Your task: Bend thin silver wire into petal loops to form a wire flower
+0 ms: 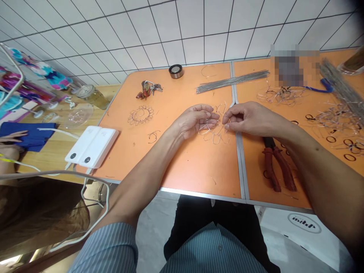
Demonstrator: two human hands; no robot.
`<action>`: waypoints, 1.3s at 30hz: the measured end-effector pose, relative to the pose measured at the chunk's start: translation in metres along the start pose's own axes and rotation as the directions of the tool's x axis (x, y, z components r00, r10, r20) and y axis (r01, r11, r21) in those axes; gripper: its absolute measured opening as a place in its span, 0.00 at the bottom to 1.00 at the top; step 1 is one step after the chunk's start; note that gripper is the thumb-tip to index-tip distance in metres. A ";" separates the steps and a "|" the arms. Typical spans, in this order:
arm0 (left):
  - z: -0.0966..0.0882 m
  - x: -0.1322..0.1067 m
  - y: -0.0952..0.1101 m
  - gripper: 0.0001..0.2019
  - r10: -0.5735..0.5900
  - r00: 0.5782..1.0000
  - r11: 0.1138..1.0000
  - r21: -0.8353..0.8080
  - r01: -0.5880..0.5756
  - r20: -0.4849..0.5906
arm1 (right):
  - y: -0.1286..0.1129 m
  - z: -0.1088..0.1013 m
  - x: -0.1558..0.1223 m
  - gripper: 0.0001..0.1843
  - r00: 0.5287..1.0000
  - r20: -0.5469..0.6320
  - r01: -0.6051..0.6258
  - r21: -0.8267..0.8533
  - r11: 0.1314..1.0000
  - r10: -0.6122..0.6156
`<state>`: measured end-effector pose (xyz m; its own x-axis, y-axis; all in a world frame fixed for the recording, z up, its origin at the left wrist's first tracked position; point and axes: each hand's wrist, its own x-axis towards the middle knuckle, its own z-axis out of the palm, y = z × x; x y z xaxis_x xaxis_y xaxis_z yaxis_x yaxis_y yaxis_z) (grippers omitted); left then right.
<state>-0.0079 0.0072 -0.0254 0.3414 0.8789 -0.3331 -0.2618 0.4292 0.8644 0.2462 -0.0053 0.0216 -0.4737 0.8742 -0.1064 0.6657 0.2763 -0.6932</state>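
Over the grey centre seam of the orange laminate bench (199, 170), we record a looped flower of thin silvery wire (214, 131), held between both hands. Its lower loops hang toward the bench top; we cannot tell whether they touch it. The left hand (196, 121) is partly closed, palm turned inward, with its curled fingers on the upper loops. The right hand (241, 117) is nearly closed, thumb and forefinger pinched on the wire near the flower's centre. The two hands almost meet.

Nearest the right hand, we note red-handled steel pliers (280, 165) lying on the bench, and further right a heap of tangled wire pieces (332, 121) with small dark wire rings (349, 157) around it. Beyond the hands, a bundle of straight grey metal rods (231, 82) lies across the seam. To the left are a flat coiled wire flower (140, 115), a small bent scrap of dark wire (153, 136), a bunch of keys with a red fob (148, 90), and a round metal-rimmed tin (176, 71) — all on the orange top. Two white power banks (91, 147) sit at its near left corner. Far left, a co-worker's hand (11, 136) rests on blue cloth (28, 138).
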 end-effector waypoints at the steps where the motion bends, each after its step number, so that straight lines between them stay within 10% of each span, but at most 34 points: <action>1: -0.001 0.001 0.000 0.11 0.000 1.000 1.000 0.000 0.000 0.002 | 0.000 0.000 0.000 0.09 1.000 -0.001 -0.003 0.003 1.000 0.003; 39: 0.000 0.001 -0.005 0.12 0.251 0.967 0.908 0.353 -0.224 -0.032 | -0.001 -0.001 -0.001 0.08 0.999 -0.015 -0.037 -0.006 0.999 0.037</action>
<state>-0.0061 0.0059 -0.0296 0.2361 0.9646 -0.1171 0.0042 0.1195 0.9928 0.2467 -0.0057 0.0232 -0.4402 0.8898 -0.1207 0.6861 0.2465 -0.6845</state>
